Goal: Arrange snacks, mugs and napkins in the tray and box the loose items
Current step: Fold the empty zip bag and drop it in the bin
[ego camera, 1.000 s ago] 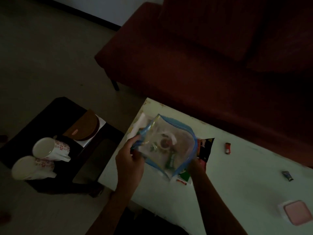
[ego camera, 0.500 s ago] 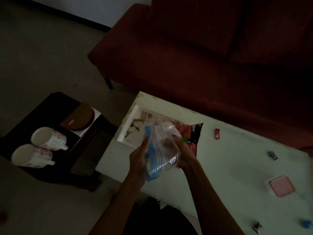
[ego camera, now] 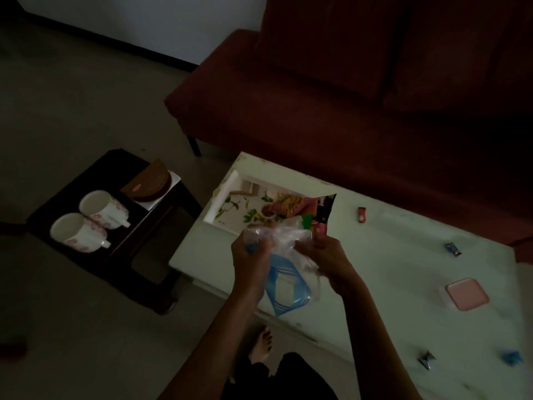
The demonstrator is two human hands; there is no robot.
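Note:
Both hands hold a clear zip bag with blue edging (ego camera: 284, 272) above the near edge of the white table (ego camera: 389, 272). My left hand (ego camera: 249, 256) grips its left side, my right hand (ego camera: 324, 256) its right side, and the bag hangs crumpled between them. Just behind it a white floral tray (ego camera: 227, 206) sits at the table's left corner, with a dark snack packet (ego camera: 313, 212) lying partly in it. Two white floral mugs (ego camera: 102, 209) (ego camera: 76, 232) lie on their sides on the dark side table (ego camera: 95, 180) to the left.
On the side table a brown half-round item (ego camera: 150, 183) rests on white napkins. Small wrapped sweets (ego camera: 362, 215) (ego camera: 452, 249) (ego camera: 427, 359) (ego camera: 512, 356) are scattered on the white table. A pink-lidded box (ego camera: 465, 293) stands at the right. A dark red sofa (ego camera: 346, 96) runs behind.
The bag has gone from spread flat in front of me to bunched and lowered between my hands. The view has shifted, showing more of the tray and the table's right side.

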